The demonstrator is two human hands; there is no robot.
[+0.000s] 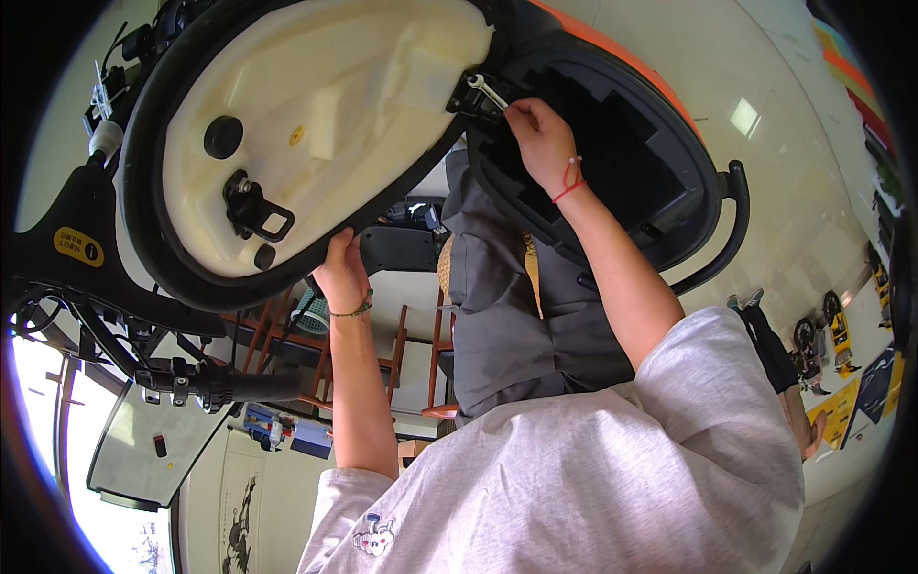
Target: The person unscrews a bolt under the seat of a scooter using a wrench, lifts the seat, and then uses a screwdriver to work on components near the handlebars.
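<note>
A scooter seat (382, 105) stands flipped up, its cream underside toward me and its black rim around it. My left hand (342, 272) grips that rim at the near edge, fingers mostly hidden behind it. In my right hand (543, 143) is a silver wrench (491, 93), pinched near its lower end. The wrench's head meets the black seat hinge (470, 96) between the seat and the storage bin; whether it sits on a bolt I cannot tell. Under my right wrist opens the dark storage bin (612, 163). A black latch bracket (256, 206) is fixed to the seat's underside.
Handlebar and grip (253, 386) reach in at the left, below a black front panel (72, 215). A curved black grab rail (736, 225) juts out at the bin's right. Wooden chairs (397, 349) stand behind my left arm. Another person's leg (765, 335) shows at the far right.
</note>
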